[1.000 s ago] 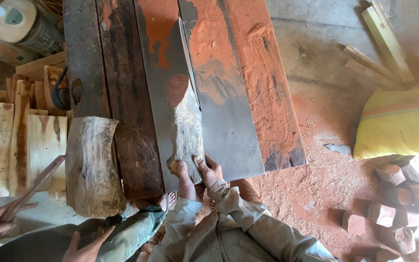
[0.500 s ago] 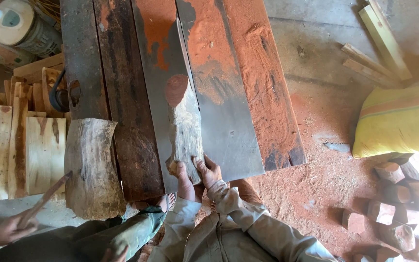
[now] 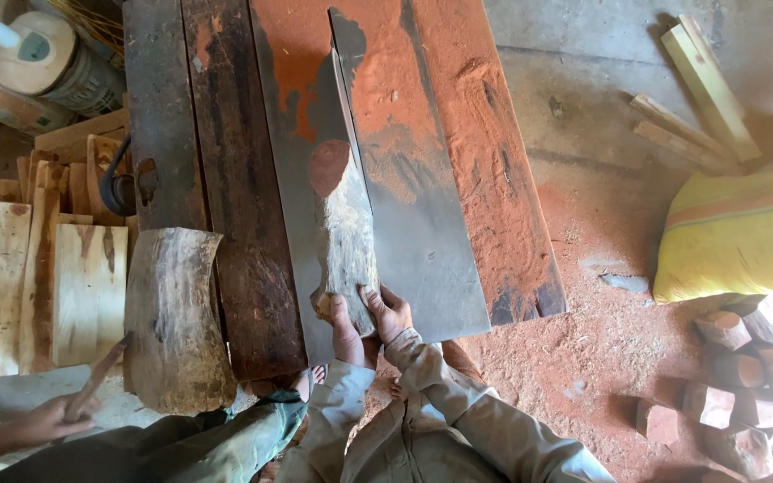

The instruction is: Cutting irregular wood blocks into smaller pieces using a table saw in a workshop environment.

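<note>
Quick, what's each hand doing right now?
Left hand: closed on the near end of the log.
Right hand: closed on the same end.

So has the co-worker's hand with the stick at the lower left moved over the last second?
Yes. The co-worker's hand with the thin stick has shifted right, closer to the bark-covered log slab, which lies where it was.

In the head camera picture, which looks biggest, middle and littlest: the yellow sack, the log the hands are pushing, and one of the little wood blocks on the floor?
1. Yellow sack, though the picture's edge cuts it off.
2. Log, held at its near end by the left hand and right hand; it looks close to the sack in size, so this order is unsure.
3. Wood block, clearly smallest.
</note>
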